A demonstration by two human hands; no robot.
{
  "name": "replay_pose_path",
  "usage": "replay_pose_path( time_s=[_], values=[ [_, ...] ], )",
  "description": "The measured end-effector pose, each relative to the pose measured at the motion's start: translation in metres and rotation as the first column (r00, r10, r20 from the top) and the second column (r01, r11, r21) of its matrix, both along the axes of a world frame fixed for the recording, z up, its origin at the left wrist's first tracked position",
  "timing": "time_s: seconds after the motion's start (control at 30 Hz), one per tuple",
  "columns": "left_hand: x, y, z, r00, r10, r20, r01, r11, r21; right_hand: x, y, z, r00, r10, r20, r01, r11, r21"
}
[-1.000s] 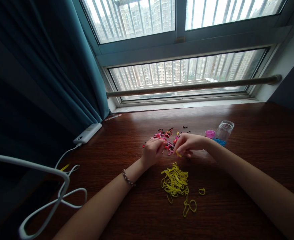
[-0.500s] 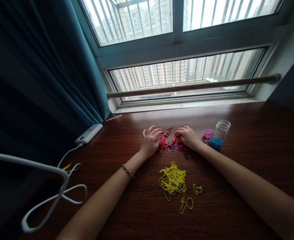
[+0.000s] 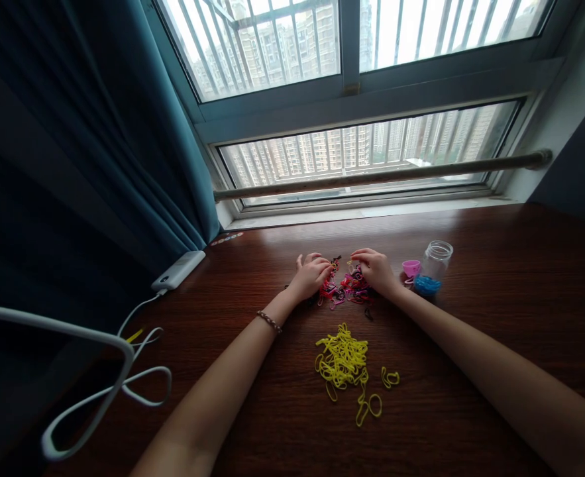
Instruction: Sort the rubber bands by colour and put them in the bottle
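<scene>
A pile of mixed pink, red and black rubber bands [image 3: 354,286] lies on the brown table between my two hands. My left hand [image 3: 313,275] is at the pile's left edge, its fingertips bent together over the bands; whatever they pinch is too small to name. At the upper right of the pile is my right hand [image 3: 374,268], with thumb and fingers closed on a pale orange band. Nearer to me, a heap of yellow rubber bands [image 3: 342,358] lies with a few loose ones at its right.
A clear jar with blue bands [image 3: 436,265] stands right of my right hand, beside a small pink cup [image 3: 411,267]. At the left are a white power bank [image 3: 178,270] and a looped white cable [image 3: 123,381]. The window [image 3: 372,146] lies beyond the table [image 3: 495,285].
My left hand has moved right and slightly up, further over the pile. The fingers of my right hand have lifted a little, and a pale orange band now shows at their tips.
</scene>
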State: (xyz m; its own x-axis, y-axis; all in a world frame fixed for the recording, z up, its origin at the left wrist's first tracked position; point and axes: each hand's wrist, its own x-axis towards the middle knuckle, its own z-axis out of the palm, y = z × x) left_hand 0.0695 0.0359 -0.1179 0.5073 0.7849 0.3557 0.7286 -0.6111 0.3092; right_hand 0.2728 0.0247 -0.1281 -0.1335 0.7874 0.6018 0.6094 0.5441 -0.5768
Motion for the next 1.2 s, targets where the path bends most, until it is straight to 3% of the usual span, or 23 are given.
replay_pose_path(
  time_s=[0.13, 0.3, 0.47, 0.63, 0.9, 1.2],
  values=[
    [-0.004, 0.002, 0.003, 0.996, -0.003, 0.088, 0.003, 1.0, -0.002, 0.002, -0.002, 0.007, 0.992, -0.077, -0.102, 0.075, 0.997, -0.02],
    [-0.009, 0.003, 0.008, 0.947, -0.021, 0.319, 0.031, 0.999, -0.026, 0.004, -0.003, 0.008, 0.971, -0.095, -0.219, 0.088, 0.995, -0.04],
    [-0.012, -0.002, 0.007, 0.84, 0.136, 0.525, -0.048, 0.983, -0.178, 0.004, -0.002, 0.005, 0.943, -0.095, -0.319, 0.065, 0.993, -0.101],
    [-0.015, -0.01, 0.007, 0.811, 0.186, 0.554, -0.102, 0.978, -0.18, 0.004, -0.002, 0.006, 0.936, -0.088, -0.342, 0.041, 0.989, -0.141],
    [-0.022, -0.013, 0.009, 0.79, 0.172, 0.588, -0.027, 0.969, -0.247, 0.002, -0.003, 0.007, 0.954, -0.05, -0.295, 0.009, 0.99, -0.138],
    [-0.031, -0.02, 0.007, 0.677, 0.25, 0.692, -0.027, 0.948, -0.317, -0.001, -0.007, 0.014, 0.962, -0.049, -0.268, 0.008, 0.988, -0.152]
  ],
)
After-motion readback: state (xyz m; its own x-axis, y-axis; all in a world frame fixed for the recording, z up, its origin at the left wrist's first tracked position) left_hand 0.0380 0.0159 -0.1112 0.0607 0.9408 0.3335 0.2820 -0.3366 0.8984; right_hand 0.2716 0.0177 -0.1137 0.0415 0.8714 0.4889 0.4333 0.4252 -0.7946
